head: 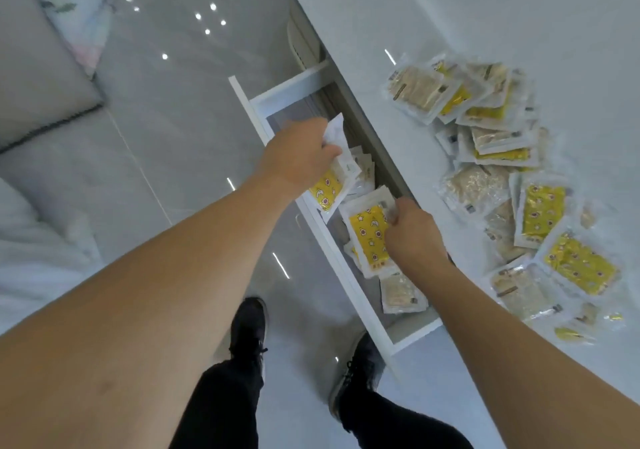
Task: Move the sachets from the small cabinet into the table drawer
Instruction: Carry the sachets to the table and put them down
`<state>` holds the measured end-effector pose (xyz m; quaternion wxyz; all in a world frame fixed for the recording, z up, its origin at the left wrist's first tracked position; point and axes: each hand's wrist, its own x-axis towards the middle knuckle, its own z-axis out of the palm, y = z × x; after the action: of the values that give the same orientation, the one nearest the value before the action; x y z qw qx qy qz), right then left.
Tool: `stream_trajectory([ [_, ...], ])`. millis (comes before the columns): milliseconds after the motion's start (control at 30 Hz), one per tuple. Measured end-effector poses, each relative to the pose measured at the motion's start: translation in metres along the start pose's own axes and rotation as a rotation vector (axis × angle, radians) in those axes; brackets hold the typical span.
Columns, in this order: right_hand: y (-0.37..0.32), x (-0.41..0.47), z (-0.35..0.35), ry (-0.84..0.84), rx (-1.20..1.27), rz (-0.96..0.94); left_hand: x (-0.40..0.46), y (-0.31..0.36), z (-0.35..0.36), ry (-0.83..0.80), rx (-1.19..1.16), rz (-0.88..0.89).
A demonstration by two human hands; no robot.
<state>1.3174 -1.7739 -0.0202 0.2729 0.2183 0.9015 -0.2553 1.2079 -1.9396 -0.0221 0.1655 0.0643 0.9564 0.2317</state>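
Both my hands are over the open drawer (313,93), the left hand (298,152) gripping a bundle of sachets (337,174) and the right hand (414,232) pinching another stack (369,237), while the remaining pile (498,157) lies on the bench (519,15), nearer my right.

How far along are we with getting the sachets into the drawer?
Partly done. Some sachets already lie in the open drawer. Left hand and right hand each hold sachets over the drawer. A large pile of sachets remains on the tabletop. The cabinet is out of view.
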Motion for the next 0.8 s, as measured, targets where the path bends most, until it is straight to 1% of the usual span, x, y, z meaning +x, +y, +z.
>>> stream_trajectory([
  [133,0.004,0.021,0.032,-0.042,0.0,0.094,0.025,-0.023,0.022,-0.051,0.004,0.08],
  [200,0.012,0.033,0.045,-0.028,-0.012,0.122,0.037,-0.028,0.032,-0.08,0.008,0.125],
  [433,0.047,0.098,0.09,0.06,0.003,0.098,0.088,-0.036,0.084,-0.151,0.03,0.264],
  [533,0.062,0.119,0.109,0.1,-0.026,0.099,0.105,-0.041,0.109,-0.239,0.004,0.289],
  [600,0.068,0.13,0.119,0.145,-0.043,0.109,0.114,-0.049,0.128,-0.295,0.048,0.285],
  [700,0.073,0.141,0.133,0.287,-0.044,0.088,0.123,-0.063,0.15,-0.368,0.098,0.271],
  [733,0.075,0.144,0.137,0.343,-0.04,0.071,0.124,-0.065,0.152,-0.366,0.121,0.267],
  [800,0.078,0.149,0.145,0.43,-0.032,0.043,0.125,-0.064,0.153,-0.279,0.145,0.299],
])
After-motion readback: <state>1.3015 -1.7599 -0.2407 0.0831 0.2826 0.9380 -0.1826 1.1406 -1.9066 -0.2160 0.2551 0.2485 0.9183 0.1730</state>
